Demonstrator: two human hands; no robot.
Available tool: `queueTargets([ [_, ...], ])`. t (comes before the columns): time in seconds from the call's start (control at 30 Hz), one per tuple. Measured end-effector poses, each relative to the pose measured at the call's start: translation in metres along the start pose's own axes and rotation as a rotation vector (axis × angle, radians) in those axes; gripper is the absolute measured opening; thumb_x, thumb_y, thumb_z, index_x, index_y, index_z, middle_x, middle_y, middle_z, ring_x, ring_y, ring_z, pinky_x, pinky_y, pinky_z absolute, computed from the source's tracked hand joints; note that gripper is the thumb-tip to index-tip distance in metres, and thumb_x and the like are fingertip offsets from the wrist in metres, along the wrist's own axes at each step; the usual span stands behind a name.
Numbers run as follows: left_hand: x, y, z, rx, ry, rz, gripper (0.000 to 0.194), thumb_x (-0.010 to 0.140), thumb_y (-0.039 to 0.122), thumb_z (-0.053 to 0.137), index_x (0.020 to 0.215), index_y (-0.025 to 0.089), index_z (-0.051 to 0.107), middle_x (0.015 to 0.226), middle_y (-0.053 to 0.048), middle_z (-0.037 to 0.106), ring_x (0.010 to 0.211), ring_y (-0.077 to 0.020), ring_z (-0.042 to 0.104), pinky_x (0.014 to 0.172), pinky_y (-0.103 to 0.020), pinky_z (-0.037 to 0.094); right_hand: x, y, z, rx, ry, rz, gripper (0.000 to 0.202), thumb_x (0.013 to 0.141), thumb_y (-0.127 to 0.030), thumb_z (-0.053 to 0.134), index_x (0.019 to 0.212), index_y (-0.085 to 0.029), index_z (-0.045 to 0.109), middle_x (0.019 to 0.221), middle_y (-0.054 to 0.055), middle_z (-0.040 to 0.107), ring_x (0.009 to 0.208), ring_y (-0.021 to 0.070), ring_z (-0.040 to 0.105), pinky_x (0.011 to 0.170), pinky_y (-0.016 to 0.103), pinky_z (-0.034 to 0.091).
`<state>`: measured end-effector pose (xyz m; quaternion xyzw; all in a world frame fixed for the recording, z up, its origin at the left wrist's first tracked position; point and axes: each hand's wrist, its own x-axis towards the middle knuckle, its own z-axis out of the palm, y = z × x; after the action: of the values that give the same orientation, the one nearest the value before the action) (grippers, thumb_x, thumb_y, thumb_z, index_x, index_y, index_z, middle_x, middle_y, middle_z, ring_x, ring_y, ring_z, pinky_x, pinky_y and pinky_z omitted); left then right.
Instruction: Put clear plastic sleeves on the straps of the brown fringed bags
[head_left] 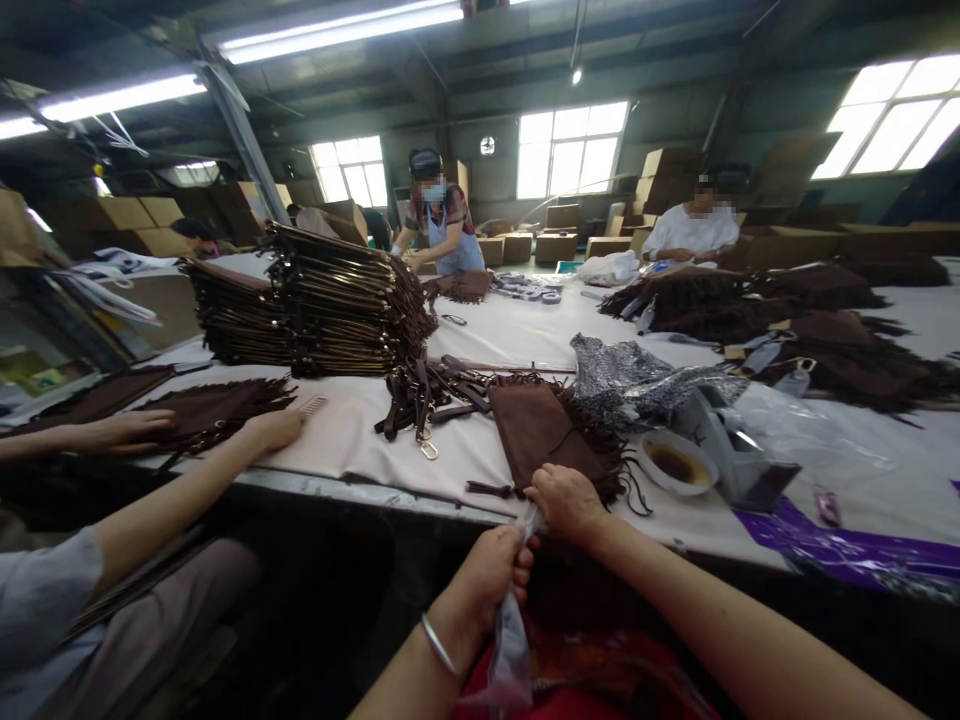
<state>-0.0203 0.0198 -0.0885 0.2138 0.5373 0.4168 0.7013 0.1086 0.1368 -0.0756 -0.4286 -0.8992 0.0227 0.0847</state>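
A brown fringed pouch [536, 430] lies flat at the table's front edge, its zipper pull tab sticking out to the left. My left hand [495, 570], a silver bangle at its wrist, is closed round a bunched translucent plastic strip [510, 650] that hangs down below it. Just above, my right hand [566, 500] rests against the pouch's near edge with its fingers pinched on the upper end of the same strip. Whether those fingers also grip the pouch's edge is hidden.
Dark straps with metal clasps [431, 400] lie left of the pouch. Tall stacks of brown pouches [330, 300] stand behind. To the right are a bowl of brown liquid [679, 462], a grey tape dispenser [731, 450] and silvery wrapping [622, 375]. A co-worker's hand [277, 430] holds a comb.
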Motion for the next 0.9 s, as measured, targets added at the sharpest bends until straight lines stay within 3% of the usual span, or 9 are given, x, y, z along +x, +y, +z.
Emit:
queueTargets([
  [0.1,0.000,0.006,-0.007,-0.161,-0.059,-0.099,0.026,0.089,0.039,0.046,0.088,0.015,0.055,0.059,0.007,0.037,0.039,-0.0031,0.023,0.039,-0.014,0.015,-0.002,0.010,-0.009,0.110,0.005,0.014,0.028,0.097,-0.035,0.044,0.087,-0.017,0.063,0.088,0.007,0.065,0.083,0.0192,0.060,0.071,0.029,0.037],
  [0.23,0.002,0.009,-0.011,-0.302,-0.135,-0.210,0.025,0.092,0.035,0.045,0.087,0.013,0.056,0.058,0.007,0.036,0.038,-0.0015,0.022,0.036,-0.012,0.014,-0.013,0.018,-0.021,0.193,0.015,-0.295,0.024,0.090,-0.032,0.056,0.112,-0.024,0.063,0.107,0.005,0.063,0.096,0.0188,0.055,0.080,0.029,0.036],
  [0.3,0.001,0.008,-0.012,-0.341,-0.184,-0.229,0.027,0.093,0.036,0.047,0.089,0.011,0.057,0.060,0.006,0.039,0.038,-0.0008,0.025,0.036,-0.011,0.017,-0.018,0.017,-0.020,0.132,0.019,-0.390,0.024,0.087,-0.028,0.060,0.110,-0.027,0.065,0.108,0.005,0.063,0.094,0.0198,0.053,0.081,0.031,0.034],
  [0.4,-0.010,0.004,-0.015,-0.303,-0.218,-0.189,0.028,0.088,0.037,0.058,0.098,0.011,0.059,0.067,0.003,0.048,0.042,-0.0013,0.036,0.039,-0.011,0.030,-0.018,0.018,-0.010,0.066,0.051,-0.378,0.015,0.088,-0.025,0.059,0.096,-0.024,0.071,0.095,0.006,0.065,0.088,0.0203,0.053,0.079,0.033,0.034],
  [0.53,-0.044,-0.008,-0.029,-0.160,-0.257,-0.150,0.034,0.076,0.025,0.071,0.106,0.013,0.060,0.076,-0.001,0.056,0.052,-0.0061,0.050,0.047,-0.018,0.043,-0.011,0.028,0.009,0.118,0.113,-0.321,0.019,0.087,-0.021,0.058,0.100,-0.021,0.072,0.092,0.007,0.068,0.087,0.0206,0.057,0.081,0.032,0.039],
  [0.63,-0.071,-0.021,-0.042,-0.156,-0.288,-0.172,0.037,0.072,0.016,0.070,0.107,0.016,0.060,0.078,-0.001,0.057,0.049,-0.0050,0.047,0.043,-0.017,0.039,-0.008,0.035,0.018,0.246,0.134,-0.293,0.022,0.088,-0.015,0.055,0.099,-0.019,0.073,0.092,0.008,0.069,0.086,0.0188,0.061,0.081,0.028,0.045],
  [0.7,-0.083,-0.031,-0.050,-0.177,-0.297,-0.168,0.038,0.071,0.012,0.068,0.108,0.016,0.060,0.076,-0.001,0.058,0.044,-0.0023,0.039,0.038,-0.014,0.028,-0.007,0.037,0.021,0.339,0.139,-0.273,0.025,0.089,-0.014,0.052,0.098,-0.019,0.074,0.091,0.007,0.069,0.085,0.0174,0.062,0.081,0.026,0.048],
  [0.8,-0.090,-0.044,-0.060,-0.183,-0.248,-0.112,0.030,0.078,0.018,0.063,0.107,0.010,0.063,0.066,-0.003,0.061,0.036,0.0000,0.028,0.034,-0.014,0.016,-0.007,0.038,0.023,0.426,0.141,-0.258,0.025,0.089,-0.013,0.051,0.097,-0.019,0.074,0.091,0.007,0.069,0.084,0.0167,0.064,0.081,0.025,0.050],
  [0.9,-0.089,-0.052,-0.068,-0.208,-0.247,-0.076,0.036,0.082,0.029,0.060,0.108,0.004,0.064,0.063,-0.010,0.066,0.034,-0.0041,0.041,0.034,-0.015,0.024,-0.007,0.038,0.023,0.451,0.148,-0.255,0.024,0.088,-0.013,0.053,0.097,-0.018,0.075,0.090,0.008,0.069,0.085,0.0176,0.064,0.082,0.026,0.051],
])
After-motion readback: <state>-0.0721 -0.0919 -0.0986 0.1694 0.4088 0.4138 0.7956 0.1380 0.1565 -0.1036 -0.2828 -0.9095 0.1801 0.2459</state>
